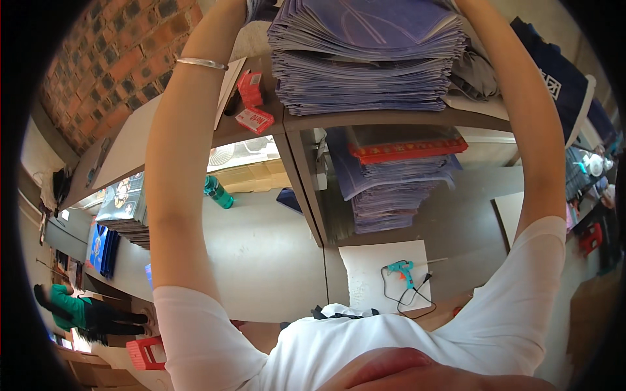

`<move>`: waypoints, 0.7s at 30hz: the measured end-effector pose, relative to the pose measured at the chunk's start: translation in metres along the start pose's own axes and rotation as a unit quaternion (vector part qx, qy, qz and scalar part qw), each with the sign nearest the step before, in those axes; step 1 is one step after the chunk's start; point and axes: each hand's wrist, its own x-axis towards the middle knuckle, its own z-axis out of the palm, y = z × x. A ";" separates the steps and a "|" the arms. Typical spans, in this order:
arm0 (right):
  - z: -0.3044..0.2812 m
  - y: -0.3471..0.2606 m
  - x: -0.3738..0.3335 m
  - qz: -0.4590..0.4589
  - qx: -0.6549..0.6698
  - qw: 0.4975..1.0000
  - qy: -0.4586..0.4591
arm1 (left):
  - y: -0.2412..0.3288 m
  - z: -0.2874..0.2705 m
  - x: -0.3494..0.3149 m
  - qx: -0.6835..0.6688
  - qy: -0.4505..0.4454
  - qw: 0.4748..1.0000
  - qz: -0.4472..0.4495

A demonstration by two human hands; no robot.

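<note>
My two bare forearms stretch up past the top edge of the head view, a bangle on the left wrist. Both hands lie beyond that edge, so their fingers and anything in them are hidden. Between the forearms, on a raised shelf [391,119], stands a tall, uneven stack of purple-blue printed sheets or flat bags [365,78]. My left wrist is near the stack's left side, the right wrist near its right side. Small red boxes [254,119] lie on the shelf, left of the stack. Grey cloth [475,75] is bunched at its right.
Below the shelf, the table holds another purple stack [391,195] topped by a red-edged packet [407,148]. Nearer are a teal glue gun [403,268] with its cord on a white board [357,274], a green bottle [219,193] and a phone [289,199]. A person in green [73,309] stands far left.
</note>
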 end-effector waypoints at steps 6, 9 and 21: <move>-0.014 0.001 -0.031 -0.137 -0.061 0.977 0.150 | 0.009 0.005 -0.056 -0.027 -0.092 0.929 0.356; -0.010 -0.043 -0.085 -0.270 -0.013 0.948 0.166 | 0.020 -0.029 -0.111 0.172 -0.220 0.780 0.560; 0.021 -0.093 -0.157 -0.253 -0.255 0.929 0.088 | 0.031 -0.012 -0.156 0.428 -0.229 0.770 0.414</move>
